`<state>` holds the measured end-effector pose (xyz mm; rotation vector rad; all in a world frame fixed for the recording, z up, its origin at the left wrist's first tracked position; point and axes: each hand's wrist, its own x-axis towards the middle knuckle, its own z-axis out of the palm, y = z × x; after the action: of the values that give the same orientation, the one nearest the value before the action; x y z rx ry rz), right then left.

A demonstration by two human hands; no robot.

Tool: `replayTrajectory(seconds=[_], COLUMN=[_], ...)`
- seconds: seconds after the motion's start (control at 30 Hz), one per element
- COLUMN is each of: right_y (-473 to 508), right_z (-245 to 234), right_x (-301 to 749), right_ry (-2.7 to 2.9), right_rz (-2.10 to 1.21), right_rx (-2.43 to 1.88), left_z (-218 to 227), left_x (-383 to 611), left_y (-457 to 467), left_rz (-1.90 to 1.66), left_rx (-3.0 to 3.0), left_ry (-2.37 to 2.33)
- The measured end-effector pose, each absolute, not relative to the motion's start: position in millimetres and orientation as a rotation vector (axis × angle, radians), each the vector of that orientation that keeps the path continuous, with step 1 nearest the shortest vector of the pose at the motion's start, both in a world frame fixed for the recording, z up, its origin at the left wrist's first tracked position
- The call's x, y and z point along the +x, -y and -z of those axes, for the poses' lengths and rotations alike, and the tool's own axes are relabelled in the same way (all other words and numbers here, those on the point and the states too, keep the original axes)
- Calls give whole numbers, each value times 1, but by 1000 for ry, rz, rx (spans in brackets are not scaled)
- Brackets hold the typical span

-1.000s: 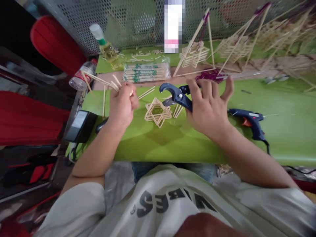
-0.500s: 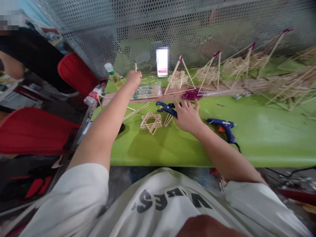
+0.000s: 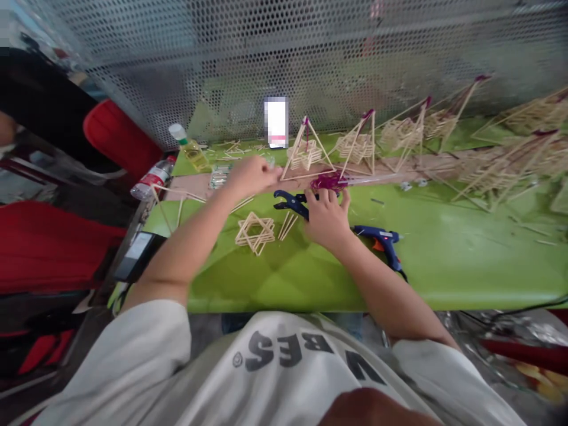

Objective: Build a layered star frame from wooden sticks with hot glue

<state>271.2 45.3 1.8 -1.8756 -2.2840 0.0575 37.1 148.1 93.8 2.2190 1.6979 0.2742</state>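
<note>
My left hand point(image 3: 254, 176) hovers over the back half of the table, its fingers curled together near the nearest stick pyramid point(image 3: 307, 155). Whatever its fingertips hold is too small or hidden to make out. Under my right hand point(image 3: 327, 218), blue pliers point(image 3: 291, 203) lie with their jaws pointing left, my fingers wrapped over the handles. A star-shaped stack of thin wooden sticks point(image 3: 256, 232) sits in front, with a few loose sticks point(image 3: 288, 227) to its right. Just behind my right fingers is a bundle of purple string point(image 3: 327, 180).
A blue glue gun point(image 3: 382, 238) lies right of my right arm. More stick pyramids point(image 3: 481, 171) line the back right. A lit phone point(image 3: 276, 121) leans against the perforated metal panel point(image 3: 310, 53). Bottles point(image 3: 153, 179) stand or lie at the left edge, beside red chairs point(image 3: 48, 236).
My left hand has come down and to the right from the back of the table; the short stick upright in it before no longer shows. My right hand stays on the pliers. The view has shifted slightly.
</note>
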Motion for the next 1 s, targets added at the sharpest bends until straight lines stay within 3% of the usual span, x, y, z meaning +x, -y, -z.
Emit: replayTrajectory(seconds=[0.2,0.63,0.87,1.0], right_y=[-33,-31,-34,-27], right_z=[-5,-13,-25,-40], right_x=[269,270,276,273], right_ry=[2259,2258,2221,2241], right_rz=[111,131,24,-14], right_rx=[-1876,-1896,-1945,-1917], left_z=[-65,-74,-84,-66], left_x=[62,40,-3,-16], left_y=[-83,-97,-121,-129], left_rz=[-71,61,52,145], left_rx=[2426,2331,2264,2278], left_ry=[-1757,-1709,-1922,-1586])
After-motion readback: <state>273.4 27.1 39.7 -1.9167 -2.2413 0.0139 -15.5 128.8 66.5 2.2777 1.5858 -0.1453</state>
